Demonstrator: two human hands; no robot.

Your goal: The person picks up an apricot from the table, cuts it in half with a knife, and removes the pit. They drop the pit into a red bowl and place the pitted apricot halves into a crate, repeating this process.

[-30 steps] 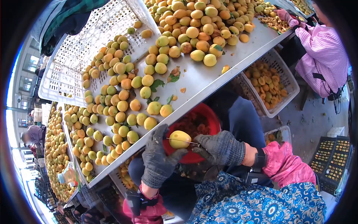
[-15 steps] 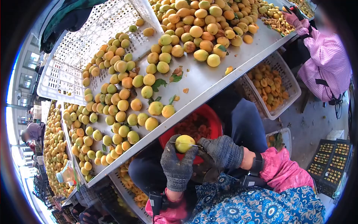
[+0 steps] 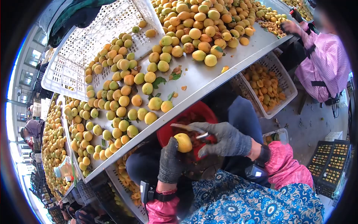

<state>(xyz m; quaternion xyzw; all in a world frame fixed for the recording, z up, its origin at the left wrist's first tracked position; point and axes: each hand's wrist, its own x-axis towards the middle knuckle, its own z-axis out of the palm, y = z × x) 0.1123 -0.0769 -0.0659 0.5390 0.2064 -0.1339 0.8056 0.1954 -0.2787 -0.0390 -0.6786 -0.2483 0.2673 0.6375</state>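
My left hand (image 3: 169, 162), in a dark grey knitted glove, grips a yellow apricot (image 3: 183, 142) by thumb and fingers above my lap. To its right my gloved right hand (image 3: 225, 140) holds a small knife (image 3: 188, 128). The blade points left and lies just above the apricot, apart from it. Some of the right fingers are stretched out below the knife. Behind both hands, between my knees, is a red basin (image 3: 164, 135) with orange-brown scraps in it, partly hidden by the hands.
A metal table (image 3: 201, 80) carries heaps of apricots and a tipped white crate (image 3: 69, 80). Below its edge stands a crate (image 3: 289, 95) of halved apricots. A co-worker in a pink checked top (image 3: 322, 67) sits at the right. Black trays (image 3: 332, 164) lie on the floor.
The knife has come away from the apricot, where its blade lay across the fruit. My right hand has risen and opened somewhat around the knife. The left still holds the apricot, now turned.
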